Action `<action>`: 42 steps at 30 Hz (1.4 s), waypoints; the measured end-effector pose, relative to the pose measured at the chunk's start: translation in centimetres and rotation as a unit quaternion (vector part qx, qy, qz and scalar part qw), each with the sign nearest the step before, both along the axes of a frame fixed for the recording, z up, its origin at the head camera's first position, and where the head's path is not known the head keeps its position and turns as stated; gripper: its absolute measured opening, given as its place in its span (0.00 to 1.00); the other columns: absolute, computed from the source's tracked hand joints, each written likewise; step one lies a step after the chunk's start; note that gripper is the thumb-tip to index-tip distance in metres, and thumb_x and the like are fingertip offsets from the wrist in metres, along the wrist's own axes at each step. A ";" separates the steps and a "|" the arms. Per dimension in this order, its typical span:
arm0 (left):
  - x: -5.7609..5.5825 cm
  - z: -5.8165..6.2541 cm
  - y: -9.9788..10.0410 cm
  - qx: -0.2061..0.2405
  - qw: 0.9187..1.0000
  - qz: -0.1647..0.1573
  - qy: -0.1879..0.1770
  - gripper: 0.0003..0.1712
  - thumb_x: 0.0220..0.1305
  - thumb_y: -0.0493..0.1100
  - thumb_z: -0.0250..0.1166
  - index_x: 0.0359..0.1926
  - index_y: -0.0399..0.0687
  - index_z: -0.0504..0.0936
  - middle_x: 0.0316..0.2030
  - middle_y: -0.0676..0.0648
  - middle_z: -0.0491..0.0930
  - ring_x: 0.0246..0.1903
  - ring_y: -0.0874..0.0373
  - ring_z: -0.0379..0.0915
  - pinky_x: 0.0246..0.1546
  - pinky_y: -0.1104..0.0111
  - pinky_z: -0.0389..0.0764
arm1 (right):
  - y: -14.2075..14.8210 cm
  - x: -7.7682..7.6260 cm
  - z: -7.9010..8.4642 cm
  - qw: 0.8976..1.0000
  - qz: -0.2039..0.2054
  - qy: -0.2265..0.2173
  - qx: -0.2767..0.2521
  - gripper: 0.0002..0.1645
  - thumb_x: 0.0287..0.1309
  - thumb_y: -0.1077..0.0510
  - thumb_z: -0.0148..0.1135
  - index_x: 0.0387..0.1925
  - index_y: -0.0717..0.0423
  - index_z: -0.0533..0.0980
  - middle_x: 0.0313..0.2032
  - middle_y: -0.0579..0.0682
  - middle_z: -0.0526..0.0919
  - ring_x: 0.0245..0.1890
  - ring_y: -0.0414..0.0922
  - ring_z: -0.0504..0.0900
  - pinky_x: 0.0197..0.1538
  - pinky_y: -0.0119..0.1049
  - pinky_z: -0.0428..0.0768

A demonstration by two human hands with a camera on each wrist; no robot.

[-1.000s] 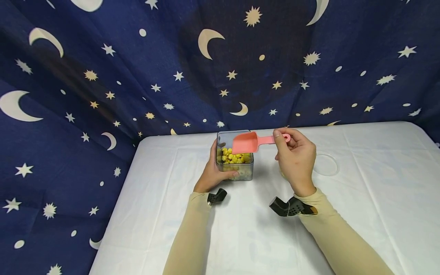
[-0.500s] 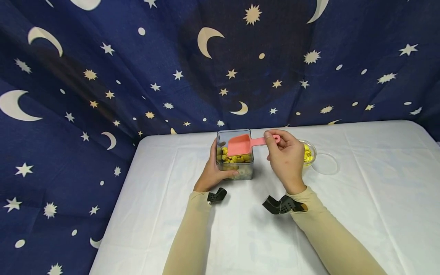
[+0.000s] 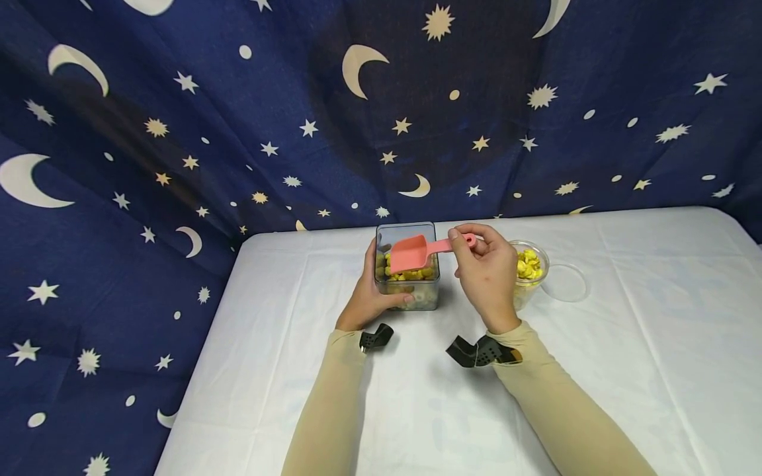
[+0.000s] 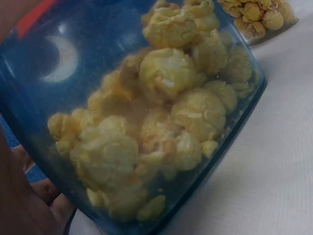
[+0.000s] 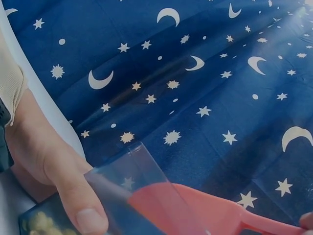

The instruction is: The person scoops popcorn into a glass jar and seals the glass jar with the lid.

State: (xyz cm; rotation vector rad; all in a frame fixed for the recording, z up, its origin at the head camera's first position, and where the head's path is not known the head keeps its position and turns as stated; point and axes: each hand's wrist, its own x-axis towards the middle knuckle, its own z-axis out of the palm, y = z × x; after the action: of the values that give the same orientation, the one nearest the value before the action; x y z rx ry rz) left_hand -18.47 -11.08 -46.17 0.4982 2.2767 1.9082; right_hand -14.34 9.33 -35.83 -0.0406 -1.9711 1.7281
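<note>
My left hand grips a clear, square-mouthed container from its left side, thumb across the front. Yellow popcorn fills its lower part, seen through the wall in the left wrist view. Between thumb and fingers, my right hand pinches the handle of a pink scoop. The scoop's bowl overlaps the container's mouth in the head view, and no popcorn shows in it. Through the clear wall, the same bowl appears in the right wrist view, where the fingers on its handle are mostly cut off.
Just behind my right wrist stands a round clear cup of popcorn, partly hidden by the hand. A thin clear round lid lies to its right. The white-covered table ends at a dark blue curtain with moons and stars.
My right hand has shifted left with the scoop, bringing its bowl farther over the container. The popcorn cup has come out from behind that hand. My left hand and the container stay put.
</note>
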 end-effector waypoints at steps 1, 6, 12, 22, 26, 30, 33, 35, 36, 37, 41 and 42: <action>0.0 0.0 0.0 0.002 1.000 0.000 0.000 0.75 0.46 0.43 0.83 0.81 0.61 0.37 0.77 0.40 0.51 0.75 0.48 0.49 0.72 0.49 0.52 | -0.1 0.0 0.0 1.000 0.000 -0.002 0.000 0.09 0.64 0.66 0.65 0.40 0.73 0.80 0.16 0.33 0.76 0.09 0.32 0.68 0.16 0.23 0.67; 0.0 0.1 0.1 0.004 1.000 -0.006 0.005 0.74 0.46 0.40 0.82 0.81 0.59 0.37 0.76 0.38 0.52 0.74 0.48 0.51 0.73 0.49 0.52 | 0.1 -0.9 -2.0 1.000 0.009 -0.008 -0.006 0.10 0.64 0.62 0.68 0.40 0.69 0.82 0.16 0.37 0.77 0.09 0.33 0.69 0.15 0.25 0.67; -1.1 -2.1 -0.1 -0.005 1.000 -0.005 0.013 0.77 0.46 0.38 0.82 0.81 0.60 0.33 0.77 0.41 0.51 0.75 0.50 0.49 0.73 0.50 0.50 | 0.2 -1.6 -3.7 0.999 0.054 -0.001 -0.003 0.13 0.62 0.53 0.71 0.39 0.61 0.84 0.21 0.44 0.82 0.11 0.39 0.73 0.16 0.29 0.71; -1.7 -3.5 -0.2 0.038 0.999 -0.006 0.037 0.76 0.41 0.53 0.86 0.79 0.76 0.40 0.75 0.45 0.54 0.70 0.56 0.58 0.70 0.52 0.62 | -0.5 -1.4 -4.4 0.994 0.099 0.003 0.043 0.15 0.60 0.52 0.73 0.41 0.60 0.85 0.24 0.58 0.84 0.12 0.43 0.75 0.17 0.30 0.73; -1.5 -3.3 -0.1 0.029 0.999 -0.001 0.033 0.75 0.40 0.57 0.85 0.78 0.78 0.40 0.75 0.47 0.55 0.69 0.56 0.60 0.68 0.52 0.64 | -0.7 -1.4 -4.5 0.993 0.093 0.009 0.066 0.15 0.59 0.51 0.74 0.40 0.59 0.85 0.22 0.52 0.83 0.11 0.40 0.74 0.16 0.30 0.72; -1.4 -3.2 -0.1 0.016 0.999 0.006 0.033 0.75 0.38 0.60 0.85 0.78 0.80 0.40 0.75 0.47 0.55 0.68 0.57 0.61 0.70 0.53 0.61 | -0.8 -1.4 -4.6 0.993 0.090 0.011 0.082 0.15 0.58 0.50 0.74 0.38 0.58 0.85 0.22 0.48 0.84 0.10 0.40 0.74 0.15 0.30 0.71; -1.4 -3.2 -0.1 0.025 0.999 -0.001 0.034 0.75 0.41 0.53 0.85 0.79 0.75 0.40 0.75 0.45 0.54 0.67 0.55 0.62 0.70 0.53 0.61 | -0.9 -1.5 -4.9 0.991 0.081 0.011 0.107 0.15 0.56 0.50 0.76 0.38 0.57 0.86 0.23 0.46 0.86 0.11 0.38 0.71 0.16 0.29 0.67; -1.5 -3.3 -0.1 0.032 0.999 -0.006 0.034 0.76 0.43 0.45 0.85 0.80 0.72 0.38 0.76 0.44 0.53 0.68 0.54 0.61 0.70 0.54 0.62 | -0.9 -1.6 -5.0 0.989 0.075 0.014 0.126 0.14 0.55 0.50 0.76 0.37 0.56 0.86 0.24 0.45 0.86 0.12 0.38 0.68 0.17 0.29 0.64; -1.5 -3.2 -0.1 0.036 0.999 -0.009 0.032 0.76 0.44 0.42 0.85 0.80 0.69 0.38 0.76 0.44 0.52 0.68 0.53 0.61 0.69 0.54 0.62 | -1.0 -1.6 -5.1 0.988 0.074 0.015 0.135 0.14 0.55 0.49 0.77 0.37 0.55 0.87 0.25 0.44 0.87 0.13 0.39 0.67 0.17 0.29 0.63; -1.6 -3.2 0.0 0.044 0.998 -0.013 0.034 0.76 0.44 0.41 0.85 0.80 0.69 0.38 0.76 0.42 0.51 0.68 0.53 0.61 0.69 0.56 0.63 | -1.0 -1.7 -5.1 0.987 0.072 0.019 0.144 0.14 0.54 0.49 0.77 0.37 0.55 0.87 0.24 0.44 0.86 0.13 0.39 0.66 0.18 0.29 0.62; -0.9 -1.6 0.2 0.068 0.997 -0.026 0.023 0.75 0.45 0.35 0.83 0.81 0.60 0.38 0.76 0.36 0.48 0.69 0.48 0.58 0.68 0.55 0.64 | -1.1 -1.8 -5.3 0.982 0.066 0.034 0.174 0.14 0.53 0.49 0.78 0.37 0.53 0.88 0.20 0.43 0.82 0.13 0.39 0.66 0.19 0.29 0.63; -0.7 -1.2 0.2 0.072 0.997 -0.027 0.022 0.75 0.45 0.36 0.83 0.81 0.59 0.38 0.75 0.35 0.48 0.70 0.48 0.58 0.68 0.56 0.64 | -1.1 -1.8 -5.3 0.981 0.062 0.038 0.181 0.15 0.52 0.49 0.78 0.37 0.53 0.88 0.19 0.42 0.80 0.13 0.38 0.65 0.19 0.29 0.62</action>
State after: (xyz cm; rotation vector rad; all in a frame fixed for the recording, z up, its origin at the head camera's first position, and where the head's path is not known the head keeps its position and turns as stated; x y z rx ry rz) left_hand -19.19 -10.88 -47.32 0.6182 2.1370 2.0633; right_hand -16.13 8.19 -41.17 0.2762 -2.2394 1.3925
